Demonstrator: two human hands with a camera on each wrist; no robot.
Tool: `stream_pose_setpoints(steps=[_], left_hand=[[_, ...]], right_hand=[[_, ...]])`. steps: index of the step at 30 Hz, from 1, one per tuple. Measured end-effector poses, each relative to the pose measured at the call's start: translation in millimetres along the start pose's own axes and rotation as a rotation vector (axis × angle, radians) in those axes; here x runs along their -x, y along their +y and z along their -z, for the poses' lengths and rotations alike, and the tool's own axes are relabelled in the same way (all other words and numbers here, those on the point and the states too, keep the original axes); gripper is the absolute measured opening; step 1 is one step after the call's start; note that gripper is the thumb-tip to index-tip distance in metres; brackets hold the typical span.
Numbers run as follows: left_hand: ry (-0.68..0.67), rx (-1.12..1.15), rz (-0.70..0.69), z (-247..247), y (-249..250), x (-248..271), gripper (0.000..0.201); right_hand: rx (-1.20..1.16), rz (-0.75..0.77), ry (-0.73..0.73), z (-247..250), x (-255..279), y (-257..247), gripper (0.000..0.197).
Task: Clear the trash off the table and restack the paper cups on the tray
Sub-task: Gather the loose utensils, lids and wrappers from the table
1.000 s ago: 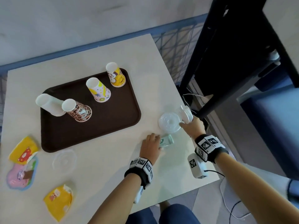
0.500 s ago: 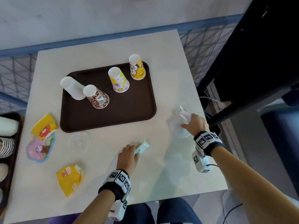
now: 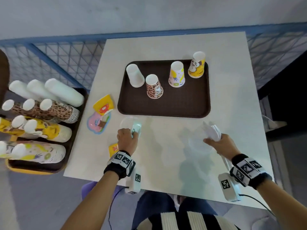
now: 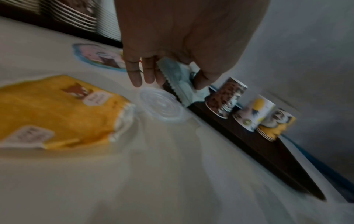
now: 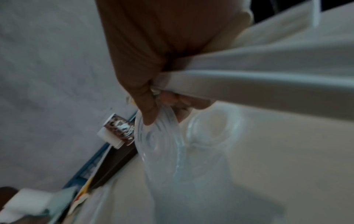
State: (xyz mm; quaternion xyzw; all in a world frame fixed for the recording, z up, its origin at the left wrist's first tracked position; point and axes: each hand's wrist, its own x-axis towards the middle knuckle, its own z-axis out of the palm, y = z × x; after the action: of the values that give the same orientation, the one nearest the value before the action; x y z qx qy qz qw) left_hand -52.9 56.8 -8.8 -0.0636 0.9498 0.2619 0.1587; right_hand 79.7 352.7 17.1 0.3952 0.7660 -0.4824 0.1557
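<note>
Left hand (image 3: 127,138) pinches a pale wrapper (image 4: 180,78), fingers (image 4: 134,74) just over a clear lid (image 4: 161,106) on the table (image 3: 166,155). Right hand (image 3: 222,145) grips clear lids (image 5: 159,139) and white paper (image 3: 214,132). Four cups upside down on the tray (image 3: 182,103), leopard cup (image 3: 154,87) in front.

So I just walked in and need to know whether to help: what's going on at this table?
A person is clearing litter off the white table. Their left hand holds a small pale green wrapper and reaches toward a clear plastic lid lying by the brown tray. Their right hand holds clear lids lifted off the table. Yellow and pink snack packets lie on the table, and four upside-down paper cups stand apart on the tray, not yet stacked.
</note>
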Motion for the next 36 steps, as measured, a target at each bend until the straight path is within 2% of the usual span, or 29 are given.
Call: stream_pose_setpoints(steps=[7,12,19,22,25,27,30,32,34,36], left_hand=[[-0.174,-0.046,-0.062,25,-28,-46,0.032],[-0.261,-0.147,-0.140,19,-29,-78,0.034],[-0.240,-0.279,-0.230,15,-34,-87,0.031],[-0.297,-0.120,-0.260,24,-36,-84,0.022],[-0.409,0.049,-0.275,39,-33,-82,0.036],[-0.435,0.097,-0.330,50,-28,-84,0.043],[-0.400,0.132,-0.426,70,-17,-91,0.022],[-0.423,0.234,-0.456,82,-5,-92,0.019],[-0.519,0.360,-0.449,88,14,-83,0.026],[-0.656,0.380,-0.442,81,32,-66,0.024]], right_hand=[[-0.256,0.035,-0.202,-75,11,-64,0.019],[-0.396,-0.009,-0.232,-115,12,-91,0.014],[-0.468,-0.082,-0.154,-148,11,-98,0.011],[-0.504,-0.104,-0.110,-156,14,-97,0.011],[-0.539,-0.130,-0.066,-158,16,-95,0.006],[-0.570,-0.142,-0.027,-156,19,-92,0.007],[-0.611,-0.153,0.032,-148,23,-87,0.008],[-0.647,-0.179,0.076,-142,24,-79,0.008],[-0.695,-0.190,0.111,-135,25,-70,0.009],[-0.729,-0.184,0.107,-127,28,-62,0.006]])
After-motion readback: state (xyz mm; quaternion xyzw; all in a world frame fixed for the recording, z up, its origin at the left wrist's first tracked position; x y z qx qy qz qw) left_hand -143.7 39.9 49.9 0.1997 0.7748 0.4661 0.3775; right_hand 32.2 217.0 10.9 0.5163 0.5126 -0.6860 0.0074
